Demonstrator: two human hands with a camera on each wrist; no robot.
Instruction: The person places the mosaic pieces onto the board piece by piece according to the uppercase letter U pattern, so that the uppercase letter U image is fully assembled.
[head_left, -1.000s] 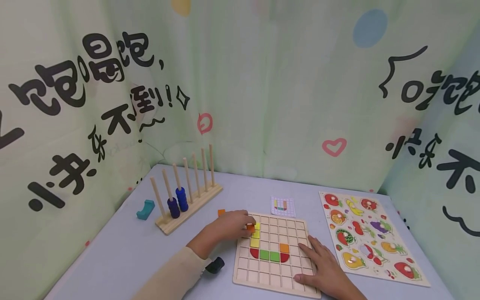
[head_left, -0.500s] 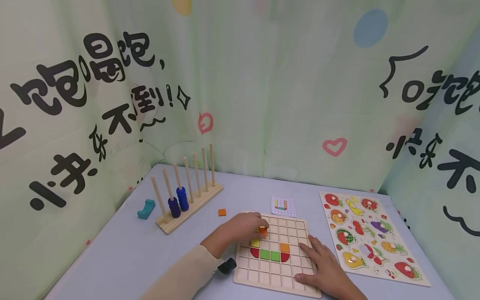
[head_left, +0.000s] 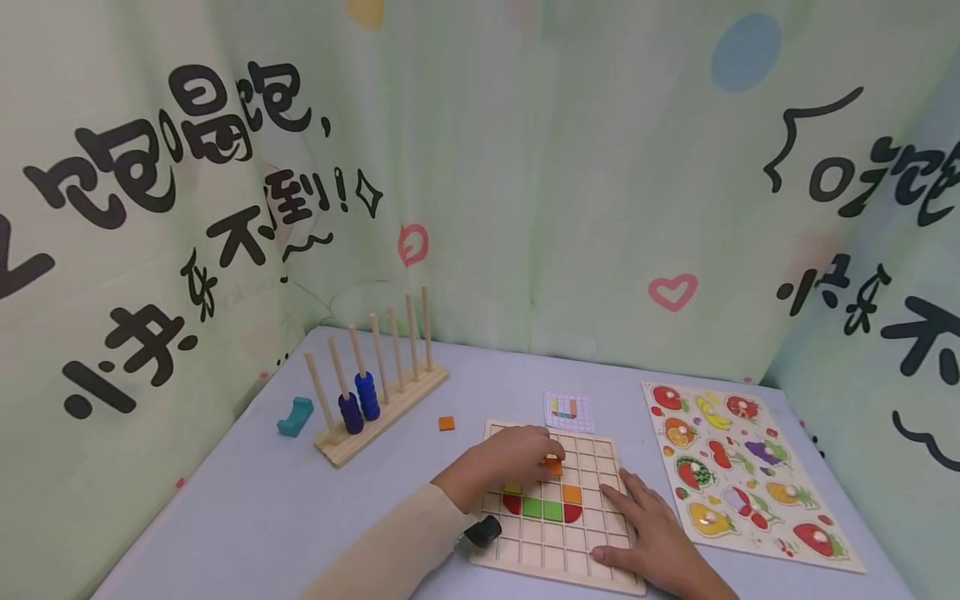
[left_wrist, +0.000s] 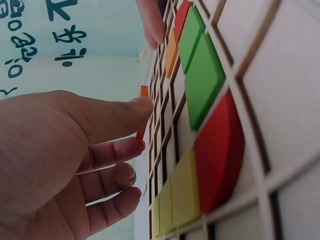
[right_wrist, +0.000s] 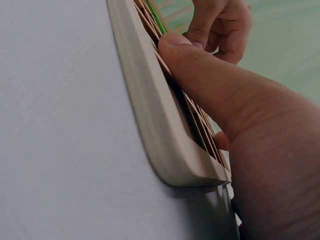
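My left hand (head_left: pixel 510 458) pinches a square orange tile (head_left: pixel 553 467) between thumb and fingers, above the upper middle of a wooden grid board (head_left: pixel 525 554). In the left wrist view the tile (left_wrist: pixel 142 122) stands on edge, just off the grid. Set in the board are green tiles (head_left: pixel 552 511), red rounded corner tiles (head_left: pixel 572 513), another orange tile (head_left: pixel 572 495) and yellow tiles (left_wrist: pixel 185 190), partly hidden by the left hand in the head view. My right hand (head_left: pixel 656 533) rests on the board's right edge with fingers spread, its thumb (right_wrist: pixel 185 55) on the grid.
A pattern card (head_left: pixel 568 412) lies behind the board. One loose orange tile (head_left: pixel 446 423) is to its left. Further left stand a peg rack (head_left: pixel 405 408) with blue rings and a teal curved block (head_left: pixel 295 417). A fruit puzzle (head_left: pixel 750 475) lies at the right.
My left hand has carried the orange tile rightward across the board, from beside the yellow column to above the orange tile's column. The right hand has stayed in place.
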